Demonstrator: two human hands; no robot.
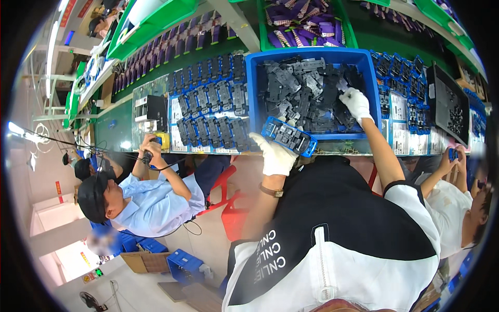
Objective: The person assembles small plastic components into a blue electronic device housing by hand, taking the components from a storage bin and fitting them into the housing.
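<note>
My left hand (274, 156), in a white glove, grips a blue toy car body (289, 137) with a black underside plate facing up. It is held tilted just over the near edge of a large blue bin (313, 53). Inside the bin lies a heap of loose black plastic chassis plates (299, 91). My right hand (356, 104), also gloved in white, reaches into the bin's right side. Its fingers are curled closed against the black plates; what they hold, if anything, is hidden.
Rows of blue-and-black car bodies (213, 99) stand left of the bin, more (416, 93) to its right. A green crate (306, 26) of purple parts stands behind. A black tray (449, 106) is farther right. Co-workers (150, 200) sit on both sides.
</note>
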